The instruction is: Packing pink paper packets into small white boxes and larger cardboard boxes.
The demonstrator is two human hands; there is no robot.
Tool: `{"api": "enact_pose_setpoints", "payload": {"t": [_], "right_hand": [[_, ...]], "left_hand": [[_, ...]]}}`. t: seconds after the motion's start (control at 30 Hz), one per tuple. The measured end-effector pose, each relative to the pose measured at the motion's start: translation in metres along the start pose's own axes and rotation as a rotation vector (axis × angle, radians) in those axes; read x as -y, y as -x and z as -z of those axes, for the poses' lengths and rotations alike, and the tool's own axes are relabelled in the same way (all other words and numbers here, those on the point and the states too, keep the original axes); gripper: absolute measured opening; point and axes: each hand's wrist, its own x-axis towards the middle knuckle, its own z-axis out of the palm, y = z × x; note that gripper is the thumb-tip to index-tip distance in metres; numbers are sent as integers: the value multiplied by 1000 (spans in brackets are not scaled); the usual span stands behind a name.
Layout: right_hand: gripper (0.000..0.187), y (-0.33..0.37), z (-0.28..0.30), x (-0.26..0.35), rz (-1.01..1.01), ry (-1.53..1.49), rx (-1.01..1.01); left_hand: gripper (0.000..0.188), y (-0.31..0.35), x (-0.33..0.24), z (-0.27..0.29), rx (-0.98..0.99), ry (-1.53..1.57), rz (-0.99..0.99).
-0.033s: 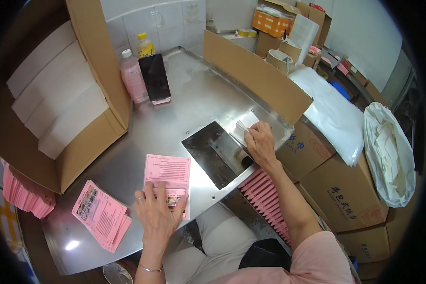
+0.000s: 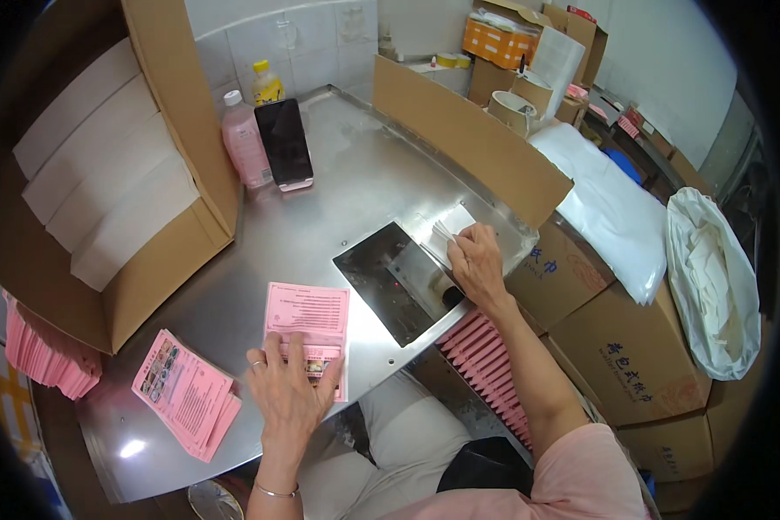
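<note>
My left hand (image 2: 293, 381) lies with spread fingers on a pink printed paper wrapper (image 2: 308, 308), which rests flat on the steel table near its front edge. Some white shows along the wrapper's right side. Beyond the rectangular opening (image 2: 364, 260) in the tabletop, my right hand (image 2: 477, 260) pinches a thin bundle of folded white tissues (image 2: 443, 236). Its fingertips are partly hidden behind the knuckles. A loose pile of pink printed wrappers (image 2: 182, 390) sits to the left of my left hand.
An open carton (image 2: 169, 251) of white packs stands at the left, beside pink stacks (image 2: 48, 351). A phone (image 2: 283, 143) leans on a pink bottle (image 2: 244, 139). A cardboard flap (image 2: 472, 139) edges the table's right side; a row of pink packs (image 2: 490, 368) sits below.
</note>
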Motion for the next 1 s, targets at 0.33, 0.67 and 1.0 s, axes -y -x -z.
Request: {"api": "enact_pose_setpoints", "payload": {"t": [0.33, 0.67, 1.0], "right_hand": [[35, 14, 5, 18, 178, 154, 82], [37, 8, -1, 11, 198, 195, 69], [38, 10, 1, 21, 150, 233, 168]], "left_hand": [[53, 3, 5, -10, -88, 14, -2], [54, 5, 1, -9, -138, -99, 52], [52, 2, 2, -10, -114, -30, 51]]}}
